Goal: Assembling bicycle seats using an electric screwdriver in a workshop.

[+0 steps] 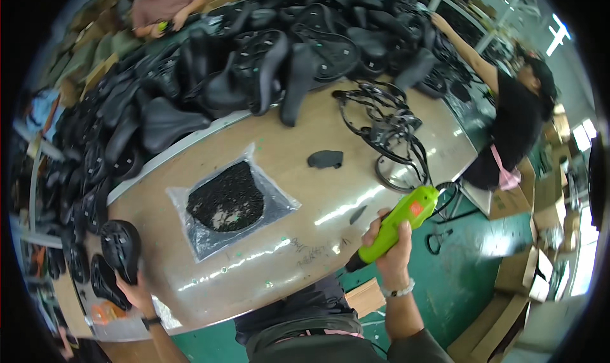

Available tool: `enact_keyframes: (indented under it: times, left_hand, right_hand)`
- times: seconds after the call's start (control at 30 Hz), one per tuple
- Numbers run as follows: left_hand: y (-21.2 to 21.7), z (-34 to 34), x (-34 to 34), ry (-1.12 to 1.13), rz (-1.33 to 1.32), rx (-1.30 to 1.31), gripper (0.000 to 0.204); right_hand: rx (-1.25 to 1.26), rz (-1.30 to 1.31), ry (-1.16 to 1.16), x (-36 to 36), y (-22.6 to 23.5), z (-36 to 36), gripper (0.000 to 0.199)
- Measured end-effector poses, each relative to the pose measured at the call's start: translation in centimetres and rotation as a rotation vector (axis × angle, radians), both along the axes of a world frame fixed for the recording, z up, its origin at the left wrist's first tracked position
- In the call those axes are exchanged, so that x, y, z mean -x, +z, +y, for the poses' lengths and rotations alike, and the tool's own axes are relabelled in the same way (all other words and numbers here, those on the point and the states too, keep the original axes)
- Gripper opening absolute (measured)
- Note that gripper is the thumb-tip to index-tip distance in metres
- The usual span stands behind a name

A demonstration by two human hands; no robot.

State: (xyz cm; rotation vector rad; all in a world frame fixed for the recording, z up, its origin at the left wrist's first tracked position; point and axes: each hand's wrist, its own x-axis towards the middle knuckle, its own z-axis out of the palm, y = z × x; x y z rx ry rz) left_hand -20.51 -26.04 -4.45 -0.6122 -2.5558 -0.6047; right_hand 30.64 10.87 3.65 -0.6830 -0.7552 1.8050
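In my right hand (393, 248) is a bright green electric screwdriver (401, 220), its dark tip pointing down and left over the table's near edge. My left hand (135, 292) grips the near end of a black bicycle saddle (121, 247) at the table's left end; its fingers are partly hidden. Beside that saddle, close to the same hand, lies another black saddle (105, 282). A clear plastic bag (273, 205) lies mid-table, with a heap of small black screws or similar bits (229, 194) on it.
Black saddles (254, 64) are piled along the far side. Tangled black saddle rails or frames (384, 125) and a small dark flat piece (325, 159) lie on the table (286, 236). One person (518, 102) reaches in at the right, another (166, 7) works opposite. Cardboard boxes (502, 306) stand right.
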Motion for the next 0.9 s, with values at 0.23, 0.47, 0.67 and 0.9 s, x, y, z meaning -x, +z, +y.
enact_keyframes:
  times: [0.23, 0.47, 0.67, 0.9]
  left_hand:
    - [3.0, 11.0, -18.2, -0.739, -0.284, 0.265, 0.085]
    - [5.0, 14.8, -22.2, -1.015, -0.298, 0.320, 0.085]
    - [7.9, 16.9, -24.2, -1.111, -0.322, 0.030, 0.069]
    - [10.1, 26.6, -31.2, -1.342, -0.513, 0.011, 0.042]
  right_hand:
    - [-0.031, -0.664, -0.382, -8.4, -1.0, 9.2, 0.031]
    - [0.081, -0.853, -0.310, -15.7, -2.7, 17.1, 0.032]
    - [0.089, -0.939, -0.041, -14.3, -3.3, 14.6, 0.034]
    - [0.245, -0.599, 0.016, -7.3, -3.5, 7.0, 0.038]
